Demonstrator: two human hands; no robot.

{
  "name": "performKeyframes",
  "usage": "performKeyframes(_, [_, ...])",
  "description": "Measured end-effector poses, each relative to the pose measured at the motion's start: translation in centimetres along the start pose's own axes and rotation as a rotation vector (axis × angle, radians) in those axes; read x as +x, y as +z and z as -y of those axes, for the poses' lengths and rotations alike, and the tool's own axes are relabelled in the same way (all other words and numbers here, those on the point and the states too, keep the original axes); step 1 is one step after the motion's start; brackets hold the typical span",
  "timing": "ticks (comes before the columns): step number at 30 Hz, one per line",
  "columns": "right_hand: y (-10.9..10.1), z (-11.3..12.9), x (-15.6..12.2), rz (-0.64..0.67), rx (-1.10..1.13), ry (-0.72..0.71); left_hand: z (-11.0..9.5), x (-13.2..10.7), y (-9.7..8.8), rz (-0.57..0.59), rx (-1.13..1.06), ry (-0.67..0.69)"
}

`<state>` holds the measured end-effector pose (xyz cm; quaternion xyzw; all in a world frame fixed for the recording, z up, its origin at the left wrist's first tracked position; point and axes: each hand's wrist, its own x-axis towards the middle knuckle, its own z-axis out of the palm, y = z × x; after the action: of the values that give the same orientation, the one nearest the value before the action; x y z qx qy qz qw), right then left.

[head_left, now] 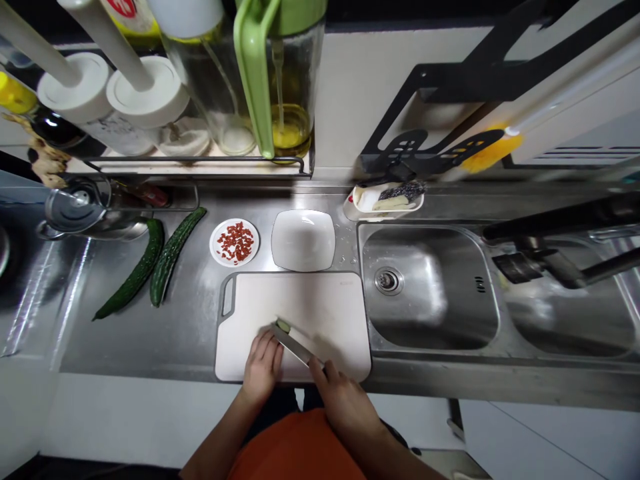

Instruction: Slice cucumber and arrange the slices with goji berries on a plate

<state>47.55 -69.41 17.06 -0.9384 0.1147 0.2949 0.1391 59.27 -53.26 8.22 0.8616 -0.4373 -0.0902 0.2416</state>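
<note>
A white cutting board [320, 300] lies on the steel counter in front of me. My right hand [345, 400] is closed round the handle of a knife [293, 341], whose blade lies across the near part of the board. A small green vegetable piece [283, 325] sits at the blade's far end. My left hand [263, 365] rests on the board beside the blade, fingers curled toward that piece; whether it grips it I cannot tell.
Two cucumbers [150, 267] lie left of the board. Behind the board stand a small plate of chopped red bits [235, 243] and an empty white dish [303, 240]. A sink [430, 287] is on the right. Oil bottles [280, 73] sit on a rack above.
</note>
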Motion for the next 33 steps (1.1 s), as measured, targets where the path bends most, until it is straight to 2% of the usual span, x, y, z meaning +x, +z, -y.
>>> performKeyframes(6, [-0.3,-0.1,0.1,0.026,0.01,-0.013,0.0,0.1,0.0,-0.01,-0.024,0.0])
performKeyframes(18, [0.5,0.0,0.1,-0.041,0.005,-0.007,0.0,0.1,0.0,-0.02,0.017,0.021])
performKeyframes(33, [-1.8,0.4,0.8,0.113,-0.043,0.029,-0.5,0.7,-0.3,-0.084,0.052,0.076])
